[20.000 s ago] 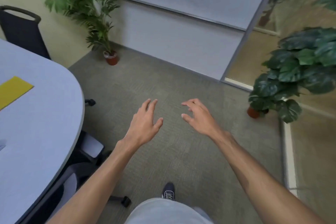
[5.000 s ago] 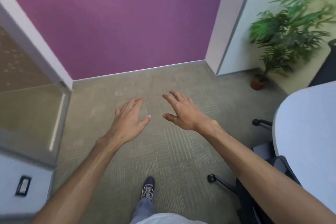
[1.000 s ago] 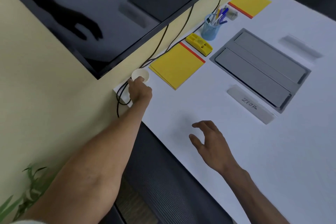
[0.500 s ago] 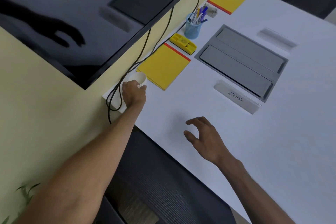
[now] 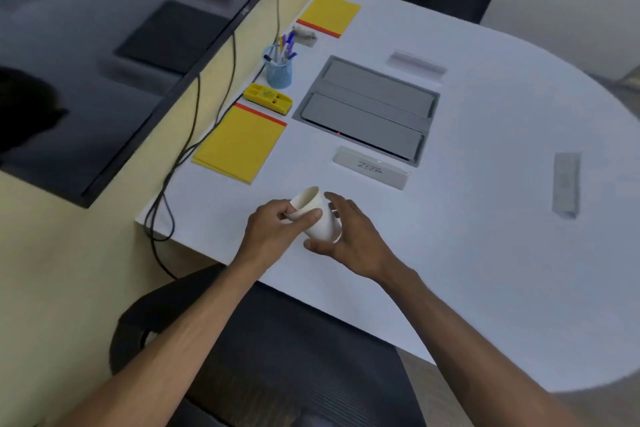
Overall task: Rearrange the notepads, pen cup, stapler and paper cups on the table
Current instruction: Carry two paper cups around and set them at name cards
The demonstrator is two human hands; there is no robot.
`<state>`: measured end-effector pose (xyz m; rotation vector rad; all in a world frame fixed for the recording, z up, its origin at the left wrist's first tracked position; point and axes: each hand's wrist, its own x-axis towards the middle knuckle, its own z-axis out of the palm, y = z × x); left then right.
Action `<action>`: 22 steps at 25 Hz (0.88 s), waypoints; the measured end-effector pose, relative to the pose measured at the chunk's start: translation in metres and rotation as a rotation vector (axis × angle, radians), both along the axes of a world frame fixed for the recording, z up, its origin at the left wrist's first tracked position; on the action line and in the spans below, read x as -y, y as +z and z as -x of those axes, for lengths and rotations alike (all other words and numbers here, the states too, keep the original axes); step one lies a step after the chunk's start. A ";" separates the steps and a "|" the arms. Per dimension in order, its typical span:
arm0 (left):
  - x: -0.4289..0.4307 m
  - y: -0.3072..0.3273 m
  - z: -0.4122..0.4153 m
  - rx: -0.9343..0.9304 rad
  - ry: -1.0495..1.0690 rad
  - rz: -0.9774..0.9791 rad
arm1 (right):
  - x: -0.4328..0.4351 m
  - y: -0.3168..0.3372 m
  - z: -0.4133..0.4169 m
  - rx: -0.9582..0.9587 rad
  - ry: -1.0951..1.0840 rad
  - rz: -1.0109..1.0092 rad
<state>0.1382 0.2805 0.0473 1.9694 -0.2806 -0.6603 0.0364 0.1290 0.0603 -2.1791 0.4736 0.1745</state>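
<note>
Both hands hold a stack of white paper cups (image 5: 316, 215), tilted, above the near part of the white table (image 5: 485, 253). My left hand (image 5: 277, 229) grips the rim end and my right hand (image 5: 349, 239) wraps the base end. A yellow notepad (image 5: 240, 144) with a red strip lies near the wall. Behind it sits a yellow stapler (image 5: 267, 98), then a blue mesh pen cup (image 5: 278, 69) full of pens. A second yellow notepad (image 5: 329, 13) lies at the far end.
A grey recessed cable box (image 5: 367, 111) sits mid-table with a labelled white name bar (image 5: 370, 172) in front of it. A dark monitor (image 5: 114, 55) hangs on the left wall, cables (image 5: 166, 191) trailing over the table edge. A black chair (image 5: 277, 340) stands below me.
My left hand lifted the cups from the table's corner by the cables and brought them right, toward me. My right hand rose from the table and closed on them.
</note>
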 end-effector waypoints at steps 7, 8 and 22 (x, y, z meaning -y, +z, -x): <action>0.045 0.021 0.039 -0.158 -0.028 0.170 | 0.023 0.011 0.053 0.081 -0.206 -0.022; 0.051 0.022 0.043 -0.165 -0.009 0.179 | 0.025 0.012 0.058 0.080 -0.225 -0.011; 0.134 0.028 0.047 -0.322 0.238 0.442 | 0.098 -0.015 0.109 0.021 -0.438 -0.027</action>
